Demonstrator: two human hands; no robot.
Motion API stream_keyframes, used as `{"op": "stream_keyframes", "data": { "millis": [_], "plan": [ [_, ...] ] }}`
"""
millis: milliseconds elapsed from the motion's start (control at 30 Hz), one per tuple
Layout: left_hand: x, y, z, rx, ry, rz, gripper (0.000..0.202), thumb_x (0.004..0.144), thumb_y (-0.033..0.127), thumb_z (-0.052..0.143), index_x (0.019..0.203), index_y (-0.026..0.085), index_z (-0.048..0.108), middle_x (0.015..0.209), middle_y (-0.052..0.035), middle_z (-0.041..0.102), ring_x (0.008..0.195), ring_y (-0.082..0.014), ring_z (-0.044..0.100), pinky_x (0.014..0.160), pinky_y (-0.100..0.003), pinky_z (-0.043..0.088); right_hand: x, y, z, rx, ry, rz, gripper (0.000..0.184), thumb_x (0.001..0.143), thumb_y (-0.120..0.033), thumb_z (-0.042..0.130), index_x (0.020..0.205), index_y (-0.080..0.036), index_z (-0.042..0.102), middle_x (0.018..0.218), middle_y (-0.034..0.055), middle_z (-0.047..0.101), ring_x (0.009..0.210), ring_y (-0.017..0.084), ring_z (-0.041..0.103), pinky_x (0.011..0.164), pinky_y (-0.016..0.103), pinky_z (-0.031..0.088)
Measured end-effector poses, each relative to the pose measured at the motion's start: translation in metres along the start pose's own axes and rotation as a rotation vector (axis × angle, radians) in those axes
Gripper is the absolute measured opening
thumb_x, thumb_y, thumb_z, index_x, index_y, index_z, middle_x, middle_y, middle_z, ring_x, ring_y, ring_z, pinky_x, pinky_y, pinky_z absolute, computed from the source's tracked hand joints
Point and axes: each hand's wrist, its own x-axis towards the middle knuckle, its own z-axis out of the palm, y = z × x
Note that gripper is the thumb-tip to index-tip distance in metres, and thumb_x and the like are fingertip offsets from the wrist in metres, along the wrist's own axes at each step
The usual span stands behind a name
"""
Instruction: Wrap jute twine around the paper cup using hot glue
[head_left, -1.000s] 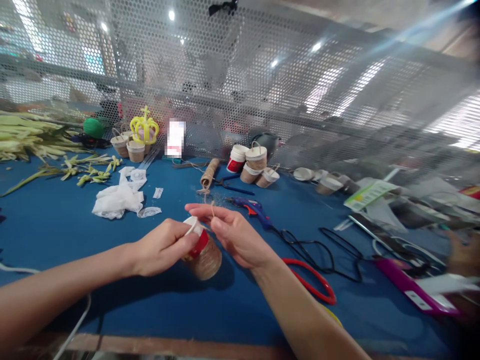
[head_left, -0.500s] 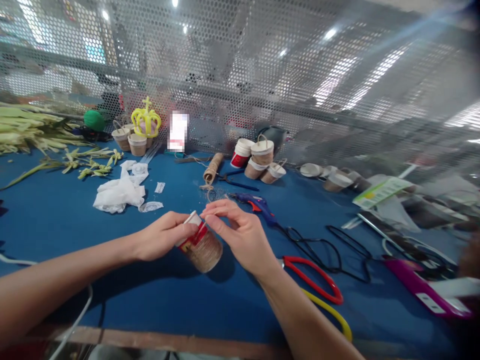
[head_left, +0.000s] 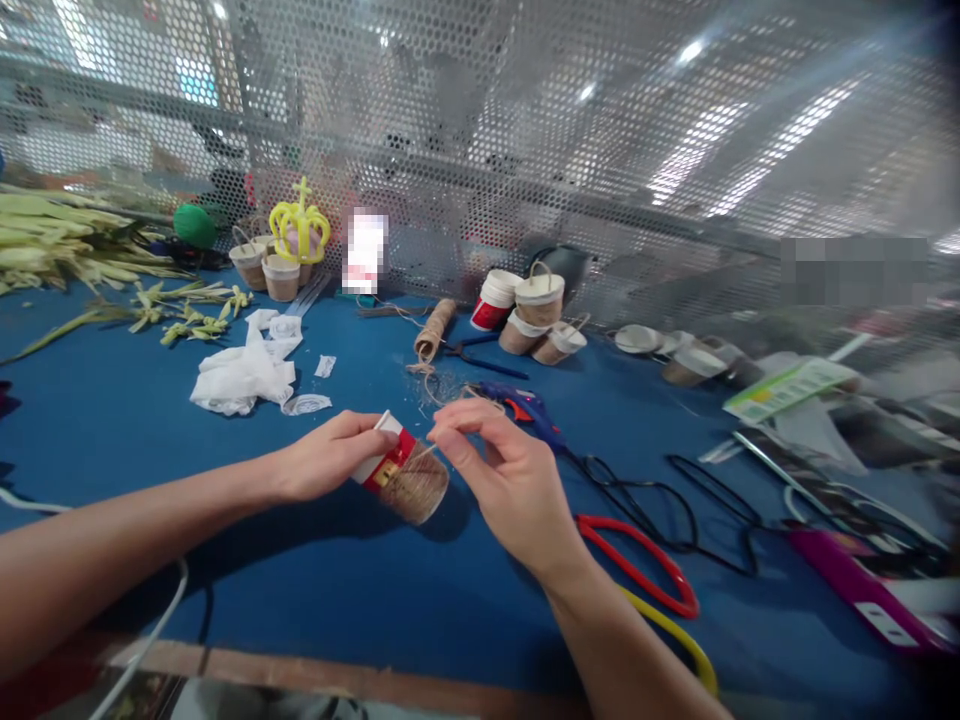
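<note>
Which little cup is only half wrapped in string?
The cup tilted in the left hand: twine covers its bottom, red and white show on top. The back cups are fully wrapped or bare.

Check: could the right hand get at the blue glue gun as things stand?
Probably yes. The glue gun lies on the table just beyond the right hand with nothing between them, though it pinches a twine strand from the cup the left hand holds.

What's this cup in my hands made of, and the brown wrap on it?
The cup looks like paper: matte white rim, red printed band; thin plastic is possible. The wrap seems jute twine: tan, fuzzy, ridged coils, a strand pinched by the right hand.
</note>
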Motion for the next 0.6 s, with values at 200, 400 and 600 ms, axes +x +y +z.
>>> {"op": "stream_keyframes", "data": {
  "millis": [200,400,600],
  "plan": [
    [0.0013,0.0008,0.0004,0.013,0.051,-0.020,0.019,0.073,0.030,0.046,0.066,0.013,0.053,0.058,0.0040,0.049,0.052,-0.0075,0.038,0.048,-0.018,0.028,-0.0007,-0.0030,-0.0004,-0.003,-0.013,-0.025,0.007,0.080,-0.016,0.054,0.075,-0.021,0.054,0.078,0.0011,0.057,0.080,0.014,0.055,0.075,0.030,0.044],
    [-0.0006,-0.0015,0.0014,0.043,0.004,0.018,0.023,0.076,0.032,0.045,0.074,0.012,0.055,0.066,0.0008,0.054,0.057,-0.0093,0.044,0.054,-0.019,0.034,0.0016,0.0002,-0.0001,-0.089,0.008,0.053,0.009,0.081,-0.019,0.053,0.072,-0.019,0.056,0.077,0.0022,0.058,0.078,0.014,0.055,0.074,0.029,0.043],
    [-0.0022,-0.0035,0.0004,0.063,-0.053,0.039,0.024,0.079,0.033,0.042,0.074,0.012,0.053,0.065,0.0027,0.049,0.057,-0.0077,0.039,0.053,-0.017,0.032,0.0037,0.0027,0.0003,-0.104,-0.023,0.124,0.011,0.081,-0.021,0.053,0.071,-0.018,0.057,0.075,0.0029,0.059,0.074,0.015,0.055,0.072,0.029,0.043]
  ]
}}
